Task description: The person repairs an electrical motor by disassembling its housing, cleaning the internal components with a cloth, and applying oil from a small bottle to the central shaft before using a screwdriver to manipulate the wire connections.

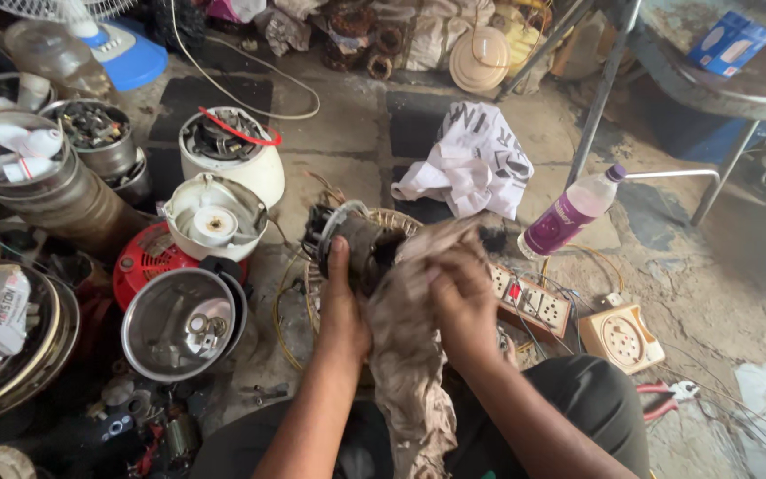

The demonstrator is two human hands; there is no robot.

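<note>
While both hands work close together:
Left hand (340,306): clenched on motor core (356,248), long axis toward 1 o'clock.
Right hand (463,297): grasping rag (405,355) at core's 3 o'clock, touching it.

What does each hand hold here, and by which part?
Left hand grips the dark motor part by its lower side. Right hand clutches the dirty rag near its top, pressed against the part.

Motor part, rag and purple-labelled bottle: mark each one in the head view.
Motor part (358,244), head view, on its dark round body above the left thumb.
Rag (405,337), head view, on the hanging folds between the wrists.
Purple-labelled bottle (569,215), head view, on the purple label at mid-body.
</note>
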